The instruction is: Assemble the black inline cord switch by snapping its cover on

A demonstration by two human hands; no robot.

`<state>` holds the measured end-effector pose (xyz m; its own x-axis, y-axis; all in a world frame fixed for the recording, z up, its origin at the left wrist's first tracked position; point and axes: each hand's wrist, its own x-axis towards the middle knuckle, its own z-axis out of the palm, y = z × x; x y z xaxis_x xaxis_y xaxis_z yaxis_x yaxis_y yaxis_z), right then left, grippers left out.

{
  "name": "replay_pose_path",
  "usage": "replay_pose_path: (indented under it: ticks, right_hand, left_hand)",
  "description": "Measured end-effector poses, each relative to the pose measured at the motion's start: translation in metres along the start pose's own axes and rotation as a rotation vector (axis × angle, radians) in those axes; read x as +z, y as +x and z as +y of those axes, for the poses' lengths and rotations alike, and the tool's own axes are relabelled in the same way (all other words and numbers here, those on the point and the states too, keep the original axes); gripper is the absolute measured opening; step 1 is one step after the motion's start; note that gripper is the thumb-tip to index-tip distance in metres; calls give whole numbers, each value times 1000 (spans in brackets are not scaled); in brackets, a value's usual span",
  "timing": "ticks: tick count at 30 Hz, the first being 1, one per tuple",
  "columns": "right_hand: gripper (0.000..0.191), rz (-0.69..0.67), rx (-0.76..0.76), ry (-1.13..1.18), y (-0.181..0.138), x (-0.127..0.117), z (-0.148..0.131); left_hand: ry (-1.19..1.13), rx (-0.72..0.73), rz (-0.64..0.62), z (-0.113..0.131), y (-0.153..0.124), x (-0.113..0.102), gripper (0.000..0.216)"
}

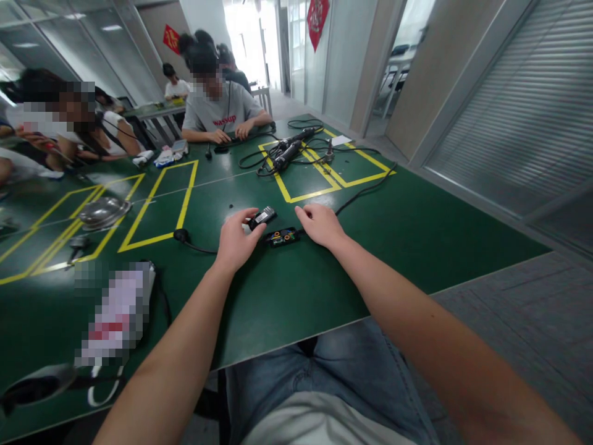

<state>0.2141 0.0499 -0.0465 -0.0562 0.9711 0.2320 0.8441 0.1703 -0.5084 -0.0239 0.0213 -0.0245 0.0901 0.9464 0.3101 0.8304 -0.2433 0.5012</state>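
Note:
My left hand (237, 240) rests on the green table (287, 296), its fingers curled round a small black device with a silver label (262, 217). Just right of it lies a black circuit board with coloured parts (282, 237), flat on the table, with a black cable running off to the right. My right hand (319, 225) lies palm down beside that board, fingers bent and touching its right end; whether it grips anything I cannot see.
Yellow tape rectangles (157, 204) mark the table. Black tools and tangled cables (290, 151) lie farther back. A metal bowl (102, 212) sits at left, a pixelated packet (118, 312) near the front left. Other people sit at the far side and left.

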Motion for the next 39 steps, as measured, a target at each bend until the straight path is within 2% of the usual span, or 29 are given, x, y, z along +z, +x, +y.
replay_pose_path:
  ticks: [4,7,15,20,25,29,32,34,37,39]
  right_hand:
    - [54,-13,-10,6,0,-1,-1]
    - [55,-26,-16,5,-1,-1,-3]
    - [49,-67,5,-9,-1,0,-8]
    - [46,-74,-2,-31,-2,-1,-9]
    - [45,-66,-36,-60,-5,-2,-6]
    - [43,-62,-42,-84,-5,-1,-3]
    - [39,-61,-31,-103,-4,-2,-3]
    - [40,-56,-6,-118,-5,-3,-4]
    - [45,-50,24,-137,-6,-6,-5]
    - [49,-52,15,-146,-7,-7,-6]
  left_hand:
    - [-56,195,-140,13,-7,1,39]
    - [-63,267,-225,16,-9,2,35]
    - [-71,266,-240,12,-7,5,37]
    - [-125,217,-239,11,-6,8,36]
    - [-189,87,-174,6,-2,14,38]
    - [-106,-67,-12,-6,4,10,19]
    - [7,-159,46,-16,6,5,12]
    - [68,-181,53,-18,5,4,9]
    - [141,-142,67,-13,3,1,3]
    - [182,-87,71,-5,0,-2,11]
